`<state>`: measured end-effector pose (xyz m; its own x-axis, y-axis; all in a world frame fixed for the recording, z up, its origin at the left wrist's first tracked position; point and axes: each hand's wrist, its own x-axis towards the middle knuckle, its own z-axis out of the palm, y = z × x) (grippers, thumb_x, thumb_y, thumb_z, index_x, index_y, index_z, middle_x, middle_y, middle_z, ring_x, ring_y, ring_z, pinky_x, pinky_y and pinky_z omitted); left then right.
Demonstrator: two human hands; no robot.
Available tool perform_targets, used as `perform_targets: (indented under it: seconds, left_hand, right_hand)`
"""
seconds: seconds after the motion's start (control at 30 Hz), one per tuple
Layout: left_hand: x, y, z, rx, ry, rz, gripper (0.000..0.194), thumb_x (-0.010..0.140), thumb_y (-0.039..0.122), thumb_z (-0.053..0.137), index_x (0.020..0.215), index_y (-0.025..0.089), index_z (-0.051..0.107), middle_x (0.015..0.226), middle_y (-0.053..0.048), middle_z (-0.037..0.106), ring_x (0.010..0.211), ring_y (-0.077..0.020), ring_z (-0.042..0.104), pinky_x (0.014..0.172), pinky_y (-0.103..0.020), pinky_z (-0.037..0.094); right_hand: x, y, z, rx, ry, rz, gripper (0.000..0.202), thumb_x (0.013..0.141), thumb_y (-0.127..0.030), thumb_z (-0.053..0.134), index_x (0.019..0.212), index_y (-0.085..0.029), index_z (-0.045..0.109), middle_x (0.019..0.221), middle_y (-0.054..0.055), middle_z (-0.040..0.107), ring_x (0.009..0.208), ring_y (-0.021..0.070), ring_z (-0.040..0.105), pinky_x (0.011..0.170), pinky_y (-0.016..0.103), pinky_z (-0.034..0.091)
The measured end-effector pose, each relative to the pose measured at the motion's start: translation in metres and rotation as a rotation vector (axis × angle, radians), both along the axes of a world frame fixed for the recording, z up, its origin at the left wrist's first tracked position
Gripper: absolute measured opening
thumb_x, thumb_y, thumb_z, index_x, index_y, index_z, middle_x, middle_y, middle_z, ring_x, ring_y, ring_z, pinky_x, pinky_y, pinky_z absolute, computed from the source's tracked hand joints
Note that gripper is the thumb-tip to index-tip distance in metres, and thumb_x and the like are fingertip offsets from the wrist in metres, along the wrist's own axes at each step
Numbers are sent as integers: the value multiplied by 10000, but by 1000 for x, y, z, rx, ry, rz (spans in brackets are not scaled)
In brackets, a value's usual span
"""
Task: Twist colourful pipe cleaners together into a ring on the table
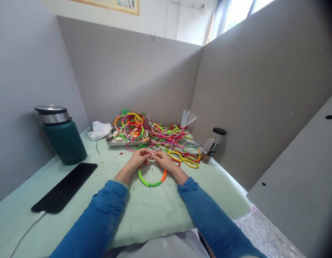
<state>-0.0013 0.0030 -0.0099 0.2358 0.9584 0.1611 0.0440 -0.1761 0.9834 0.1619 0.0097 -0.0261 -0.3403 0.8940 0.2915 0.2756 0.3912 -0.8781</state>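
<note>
A ring of fuzzy pipe cleaner (152,185), wrapped in green, lime and orange sections, hangs or rests below my two hands at the middle of the table. My left hand (140,157) pinches the ring's far side, where a bit of pink shows. Close beside it, my right hand (162,159) has its fingers closed at the same pink part. The fingertips nearly meet and cover most of what they grip. Just behind and right of my hands lie bent yellow pipe-cleaner loops (191,163).
Behind stands a metal tray (128,144) with shells and finished-looking colourful rings. Loose pipe cleaners (171,136) are heaped beside it. A green tumbler (65,139), a black phone (65,188) on a cable and white tissue (100,128) are left. At right leans a clear black-lidded bottle (213,145).
</note>
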Motion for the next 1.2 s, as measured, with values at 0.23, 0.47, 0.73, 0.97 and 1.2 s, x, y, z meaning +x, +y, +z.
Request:
perform_targets:
  seconds: [0.23, 0.47, 0.73, 0.97, 1.2]
  left_hand:
    - [1, -3, 4, -18, -1, 3, 368, 649, 483, 676, 744, 153, 542, 609, 15, 605, 408, -87, 506, 419, -219, 395]
    - [1, -4, 5, -37, -17, 17, 409, 654, 537, 653, 693, 151, 523, 598, 12, 597, 396, -86, 497, 410, -223, 403]
    - [0, -3, 3, -44, -34, 8, 378, 658, 504, 665, 687, 153, 526, 525, 38, 547, 389, -85, 492, 415, -213, 400]
    - [0, -3, 3, -30, -32, 4, 373, 660, 496, 668, 690, 146, 542, 547, 27, 561, 396, -81, 489, 414, -210, 383]
    - [0, -6, 8, -28, -9, 1, 353, 648, 477, 675, 682, 147, 553, 499, 36, 539, 389, -85, 483, 422, -209, 366]
  right_hand:
    - [0, -2, 2, 20, 0, 13, 268, 810, -379, 529, 739, -136, 619, 533, -32, 438, 526, 98, 380, 508, 215, 300]
    - [0, 0, 1, 17, -9, 32, 258, 804, -375, 531, 750, -138, 618, 535, -33, 438, 534, 100, 382, 517, 216, 300]
    - [0, 2, -2, 6, 19, 56, 242, 804, -349, 531, 788, -131, 635, 528, -39, 429, 518, 93, 368, 509, 212, 296]
    - [0, 5, -7, -2, 24, 46, 215, 801, -329, 530, 768, -136, 616, 525, -42, 433, 498, 85, 357, 488, 207, 286]
    - [0, 4, -6, -3, 12, 20, 219, 796, -334, 537, 767, -131, 614, 524, -44, 437, 508, 87, 375, 497, 205, 304]
